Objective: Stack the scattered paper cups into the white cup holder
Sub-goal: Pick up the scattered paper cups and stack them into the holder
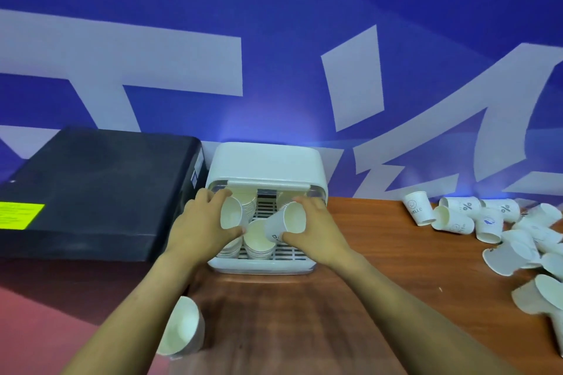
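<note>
The white cup holder (264, 167) stands at the back of the wooden table, its front open over a slatted tray. Several stacks of white paper cups (257, 241) sit inside it. My left hand (199, 224) grips a paper cup (230, 213) at the holder's left opening, mouth facing me. My right hand (316, 227) holds another paper cup (285, 224) tilted on its side over the tray's middle. A pile of scattered paper cups (499, 228) lies on the table at the right. One more cup (182, 327) lies on its side under my left forearm.
A black box (91, 192) with a yellow label sits just left of the holder. A blue wall with large white letters (182, 64) rises behind the table. The wooden tabletop (380, 283) stretches between the holder and the cup pile.
</note>
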{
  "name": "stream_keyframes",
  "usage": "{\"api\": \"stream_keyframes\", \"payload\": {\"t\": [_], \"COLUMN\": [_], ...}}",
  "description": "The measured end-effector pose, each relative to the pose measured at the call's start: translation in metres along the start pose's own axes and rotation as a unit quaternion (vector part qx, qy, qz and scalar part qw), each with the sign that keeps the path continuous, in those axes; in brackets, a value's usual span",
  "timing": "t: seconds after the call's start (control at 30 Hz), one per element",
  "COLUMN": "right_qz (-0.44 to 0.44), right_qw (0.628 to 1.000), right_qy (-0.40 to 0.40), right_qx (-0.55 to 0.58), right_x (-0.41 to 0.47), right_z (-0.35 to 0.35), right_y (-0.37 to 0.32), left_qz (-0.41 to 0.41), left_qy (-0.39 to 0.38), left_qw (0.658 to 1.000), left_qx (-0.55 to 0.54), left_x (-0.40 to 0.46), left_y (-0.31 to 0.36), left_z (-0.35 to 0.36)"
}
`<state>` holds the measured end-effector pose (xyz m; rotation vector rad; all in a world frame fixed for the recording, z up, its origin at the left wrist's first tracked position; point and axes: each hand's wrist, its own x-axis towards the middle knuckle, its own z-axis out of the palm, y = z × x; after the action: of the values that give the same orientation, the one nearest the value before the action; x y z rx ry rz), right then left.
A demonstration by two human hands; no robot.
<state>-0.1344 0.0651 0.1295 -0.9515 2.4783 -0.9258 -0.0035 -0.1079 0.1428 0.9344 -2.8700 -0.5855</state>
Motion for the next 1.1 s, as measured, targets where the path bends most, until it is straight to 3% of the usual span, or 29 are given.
{"api": "stream_keyframes", "payload": {"t": [0.33, 0.67, 0.87, 1.1], "right_qz": [0.010, 0.028, 0.049, 0.059], "right_qw": [0.998, 0.997, 0.987, 0.984], "right_qy": [-0.049, -0.073, -0.142, -0.160], "right_qx": [-0.025, -0.021, -0.057, -0.048], "right_x": [0.019, 0.032, 0.029, 0.031], "right_z": [0.041, 0.064, 0.078, 0.074], "right_y": [-0.004, 0.001, 0.016, 0.027], "left_qz": [0.017, 0.003, -0.024, -0.038], "left_qy": [-0.064, -0.082, -0.123, -0.144], "left_qw": [0.996, 0.994, 0.991, 0.987], "left_qx": [0.064, 0.069, 0.054, 0.064], "left_x": [0.014, 0.024, 0.024, 0.025], "left_y": [-0.015, -0.024, -0.029, -0.027], "left_z": [0.026, 0.052, 0.063, 0.066]}}
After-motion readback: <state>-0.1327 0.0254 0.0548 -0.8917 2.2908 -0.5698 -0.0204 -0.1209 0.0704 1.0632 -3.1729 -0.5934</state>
